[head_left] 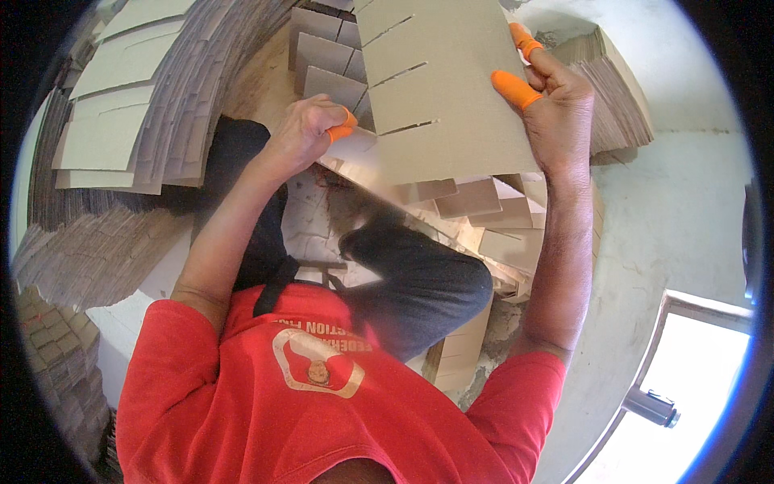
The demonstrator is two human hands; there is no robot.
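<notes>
Apparent step: slot fitting. Right hand [559,103]: fingers clamped on card [451,97]; slots [409,127] face left fingers. Left hand [305,135]: curled, grip indeterminable. Next, probably: align slots with dividers [321,60] beyond left fingers.

Open gap between forearms [230,214], over trousers [427,290]; slotted cardboard sheet [451,89] bars upper middle; stacks [113,133] crowd left.

A pale wall [645,218] borders the bright opening [697,375]; a cylinder [651,408] overlaps its edge. Near the opening is a dark shape [751,242].
</notes>
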